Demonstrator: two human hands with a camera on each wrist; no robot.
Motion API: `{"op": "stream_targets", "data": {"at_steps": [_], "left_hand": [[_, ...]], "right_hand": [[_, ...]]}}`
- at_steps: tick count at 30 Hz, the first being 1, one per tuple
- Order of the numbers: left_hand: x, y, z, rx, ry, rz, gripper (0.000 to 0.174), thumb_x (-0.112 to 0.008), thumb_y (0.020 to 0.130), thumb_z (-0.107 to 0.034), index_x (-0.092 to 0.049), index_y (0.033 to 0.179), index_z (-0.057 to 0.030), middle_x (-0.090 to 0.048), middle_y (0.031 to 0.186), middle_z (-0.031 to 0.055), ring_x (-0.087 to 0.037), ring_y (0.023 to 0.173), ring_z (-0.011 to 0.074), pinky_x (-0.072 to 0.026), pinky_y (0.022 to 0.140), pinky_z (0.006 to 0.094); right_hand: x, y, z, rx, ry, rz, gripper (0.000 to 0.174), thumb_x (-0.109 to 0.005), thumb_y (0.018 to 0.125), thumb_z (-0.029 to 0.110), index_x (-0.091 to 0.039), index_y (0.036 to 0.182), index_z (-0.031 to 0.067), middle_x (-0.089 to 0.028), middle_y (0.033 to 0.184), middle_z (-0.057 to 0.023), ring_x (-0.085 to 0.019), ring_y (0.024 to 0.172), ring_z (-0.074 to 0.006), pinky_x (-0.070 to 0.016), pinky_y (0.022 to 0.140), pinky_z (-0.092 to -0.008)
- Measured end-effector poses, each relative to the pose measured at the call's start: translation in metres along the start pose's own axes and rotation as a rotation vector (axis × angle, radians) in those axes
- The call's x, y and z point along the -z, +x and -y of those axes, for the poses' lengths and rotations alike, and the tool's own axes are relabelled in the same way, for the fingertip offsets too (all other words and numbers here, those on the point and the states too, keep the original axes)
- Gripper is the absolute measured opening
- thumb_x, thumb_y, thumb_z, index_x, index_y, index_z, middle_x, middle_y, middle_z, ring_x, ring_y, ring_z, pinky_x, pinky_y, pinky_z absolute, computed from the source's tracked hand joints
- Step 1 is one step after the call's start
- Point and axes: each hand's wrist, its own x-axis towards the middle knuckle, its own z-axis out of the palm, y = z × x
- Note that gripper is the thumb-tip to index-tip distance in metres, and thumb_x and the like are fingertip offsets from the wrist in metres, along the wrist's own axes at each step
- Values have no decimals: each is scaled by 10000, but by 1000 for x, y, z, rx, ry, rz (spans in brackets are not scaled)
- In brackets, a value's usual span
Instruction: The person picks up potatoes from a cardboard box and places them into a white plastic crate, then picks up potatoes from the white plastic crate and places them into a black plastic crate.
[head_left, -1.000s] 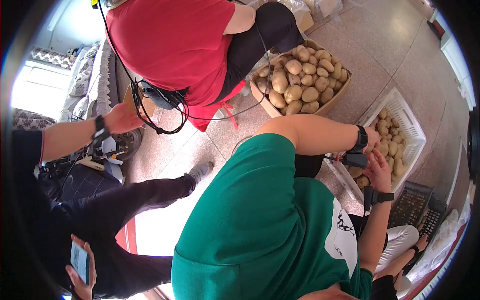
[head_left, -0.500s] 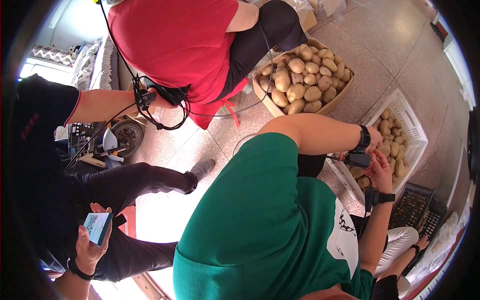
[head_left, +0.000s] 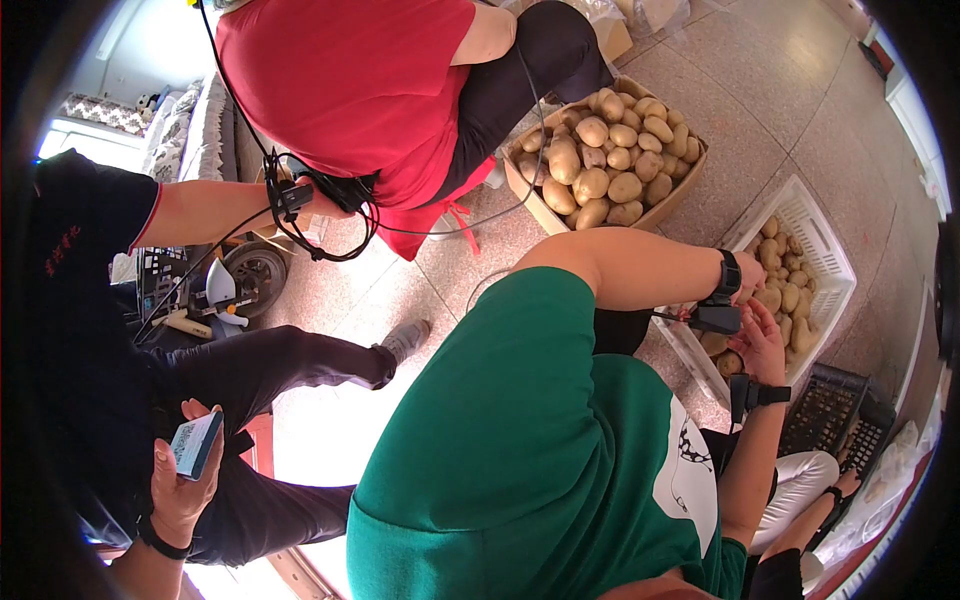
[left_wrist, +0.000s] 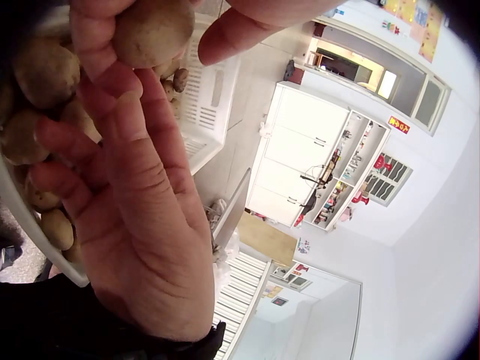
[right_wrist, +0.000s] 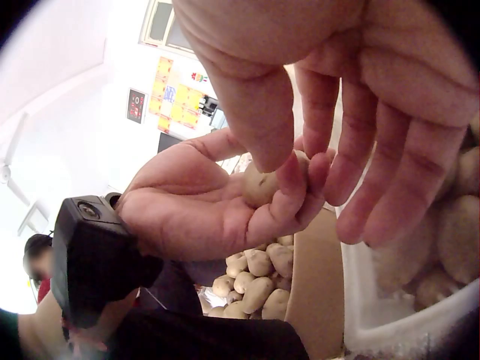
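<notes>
My left hand (head_left: 746,276) holds a potato (right_wrist: 261,184) in its fingers, over the near part of a white plastic crate (head_left: 838,246) of potatoes. In the left wrist view, its fingers curl along one side of the potato and its thumb lies on the other side. My right hand (head_left: 764,350) is right beside it, palm turned up, with the thumb and fingers loosely extended. In the right wrist view, the right thumb overlaps the potato. Both wrists wear black straps with small cameras. The far side of the potato is hidden by the fingers.
A cardboard box (head_left: 668,212) heaped with potatoes stands left of the crate. Black crates (head_left: 822,392) are to the right, near another person's hand. A person in red (head_left: 340,110) sits beyond; one in dark clothes at left holds a phone (head_left: 194,446) and touches looped cables (head_left: 330,258).
My hands have hardly moved around the potato. The person at left has reached over to the cables, and their phone has moved up and to the right.
</notes>
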Motion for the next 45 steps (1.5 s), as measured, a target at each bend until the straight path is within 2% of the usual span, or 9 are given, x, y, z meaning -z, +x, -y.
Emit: {"op": "stream_targets", "data": {"at_steps": [4, 7, 9, 13, 25, 28, 37, 43, 45], "left_hand": [[-5, -22, -12, -55, 68, 2, 262, -504, 868, -212, -548, 980, 20, -565, 727, 204, -546, 563, 311, -441, 460, 430], [-10, -36, -21, 112, 8, -76, 268, -509, 867, -199, -523, 1015, 23, -563, 744, 198, -548, 583, 314, -446, 485, 452], [-16, -38, -20, 226, -446, -108, 271, -512, 866, -181, -493, 1042, 24, -554, 777, 198, -547, 613, 322, -444, 514, 479], [4, 16, 12, -5, -199, 77, 277, -511, 868, -168, -466, 1065, 22, -538, 821, 205, -542, 646, 329, -438, 540, 504], [-13, -40, -22, 70, -107, -90, 294, -484, 874, -144, -478, 1112, 30, -533, 909, 242, -549, 682, 341, -430, 531, 505], [-4, -21, -9, -124, 292, 16, 306, -494, 870, -154, -494, 1123, 19, -537, 936, 257, -559, 696, 339, -439, 522, 491], [-7, -19, -11, 9, 61, -98, 262, -512, 863, -166, -534, 1061, 4, -552, 854, 248, -566, 687, 335, -451, 518, 471], [1, 3, 8, -188, 282, 14, 208, -501, 855, -85, -540, 1043, -6, -532, 857, 219, -541, 705, 315, -446, 542, 475], [0, 14, 11, -25, -64, -28, 221, -503, 846, -63, -539, 1061, -27, -530, 867, 214, -531, 711, 311, -441, 548, 482]], "right_hand": [[-1, -1, 1, -3, 8, -4, 412, -563, 856, 139, -418, 1230, 44, -569, 993, -56, -540, 670, -92, -462, 590, -233], [0, 0, 0, -4, -2, -7, 413, -564, 856, 139, -419, 1231, 45, -570, 993, -55, -540, 669, -91, -462, 590, -231], [-1, 0, 0, -1, -10, -8, 415, -564, 856, 140, -418, 1232, 45, -570, 993, -55, -540, 668, -90, -463, 590, -230], [-6, -1, 2, -2, -23, -33, 428, -550, 865, 154, -397, 1242, 23, -566, 912, 20, -528, 617, -46, -497, 563, -214], [-3, -1, 1, -10, -27, -25, 434, -547, 866, 154, -386, 1249, 28, -564, 975, 10, -531, 626, -53, -493, 572, -213], [-5, -1, 1, -10, -35, -32, 432, -547, 865, 152, -388, 1247, 30, -561, 977, 8, -531, 631, -55, -493, 571, -214], [1, 1, -3, -8, -22, -16, 433, -558, 859, 148, -393, 1244, 36, -559, 992, -20, -536, 662, -77, -483, 585, -229], [3, 2, -3, 7, -18, 11, 438, -572, 852, 155, -401, 1238, 40, -560, 1021, -49, -542, 685, -93, -467, 597, -235], [2, 1, -3, 8, -14, 16, 438, -572, 852, 157, -401, 1238, 41, -561, 1017, -48, -543, 685, -92, -468, 596, -232]]}}
